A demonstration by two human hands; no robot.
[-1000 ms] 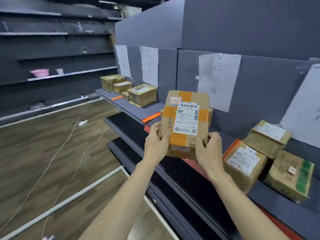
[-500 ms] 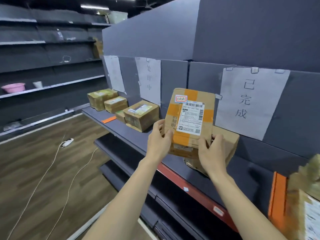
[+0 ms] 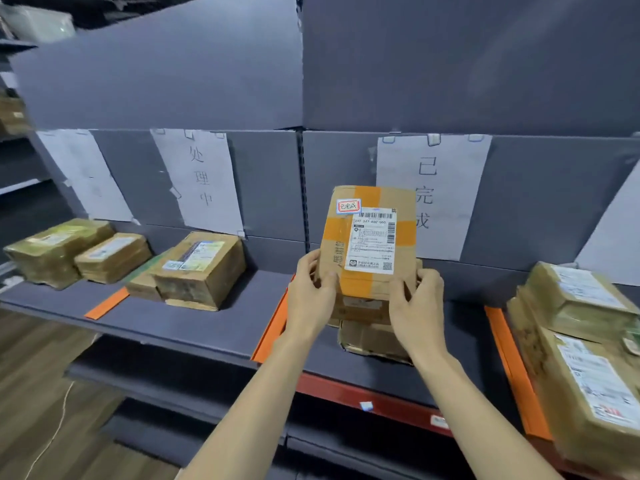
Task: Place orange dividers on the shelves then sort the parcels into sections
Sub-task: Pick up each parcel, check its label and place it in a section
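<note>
Holding: both hands grip one parcel upright over the shelf, label side to camera
Parcel writing: small red-bordered sticker at top left reads 已完成; white shipping label below it has barcode, "247-247-A02-060" or similar, QR code at bottom right; finer print too small to read
Parcel tape: orange bands crossing the front
Left hand: fingers curled round the parcel's lower left edge, thumb on the front
Right hand: fingers wrapped behind the lower right corner, thumb on the front
Parcel position: in the section between two orange dividers, directly above another brown box lying on the shelf; contact between them can't be told
Wall sign behind parcel: 已完成, partly hidden by the parcel
Wall sign left section: 处理中
Far-left sign: writing not legible
Left section: boxes on the shelf, a third orange divider beside them
Right section: stacked taped parcels, labels blurred
</note>
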